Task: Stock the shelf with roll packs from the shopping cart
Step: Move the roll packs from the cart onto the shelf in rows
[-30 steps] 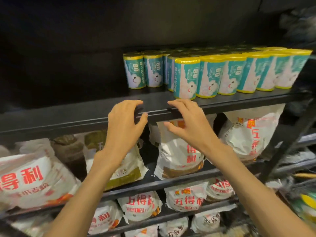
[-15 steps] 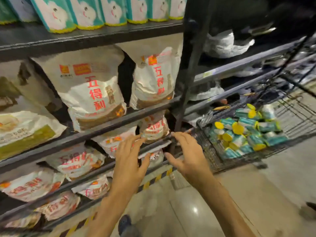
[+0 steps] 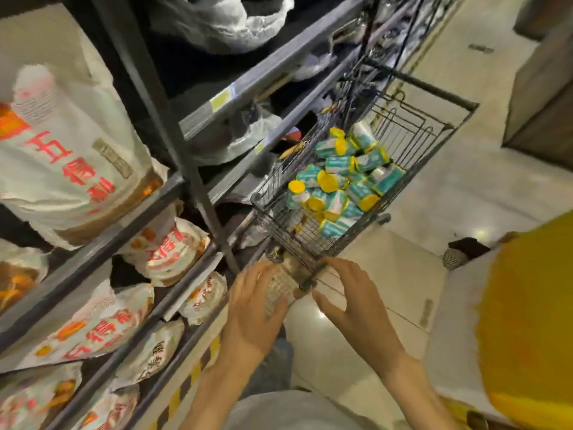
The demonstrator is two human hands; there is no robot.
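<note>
Store aisle, tiled floor. Roll packs (image 3: 338,181) lie heaped in the shopping cart (image 3: 412,125) beside the shelf (image 3: 198,119). Left hand (image 3: 254,308) and right hand (image 3: 356,305) hover spread, empty. Packs appear light, soft, film-slick: grasp around the middle.

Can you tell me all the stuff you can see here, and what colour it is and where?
Teal-and-white roll packs with yellow ends: a jumbled pile, too many to count exactly, inside the cart.
Dark wire shopping cart: one, beside the shelving, right of centre.
Dark metal shelving: several tiers, left and top.
White sacks with red writing: many, on the left shelves.
Crumpled clear plastic bags: a few, on the upper shelves.
Big yellow-and-white thing: one, blurred, right edge; cannot tell what it is.
Pale shiny floor: right side.
Left hand: open, empty, below the cart.
Right hand: open, empty, beside it.
</note>
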